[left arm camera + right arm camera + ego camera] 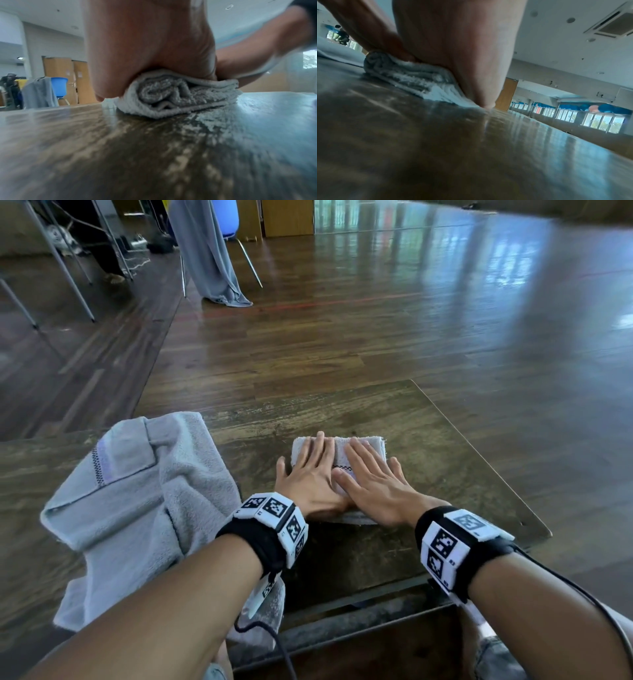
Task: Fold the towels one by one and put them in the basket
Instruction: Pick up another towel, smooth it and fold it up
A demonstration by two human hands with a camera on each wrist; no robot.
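Note:
A small grey towel (373,444), folded into a thick square, lies on the wooden table (445,446). My left hand (310,470) and right hand (371,477) lie flat on top of it side by side, fingers straight, pressing it down. The left wrist view shows the towel's layered folded edge (171,97) squashed under my left palm (145,44). In the right wrist view the same towel (406,75) sits under my right palm (462,47). A larger loose grey towel (137,501) lies crumpled at the table's left. No basket is in view.
The table's right edge (486,460) runs close to my right hand, with wooden floor (411,320) beyond. A blue chair draped with grey cloth (209,251) stands far back left, next to metal table legs (65,268).

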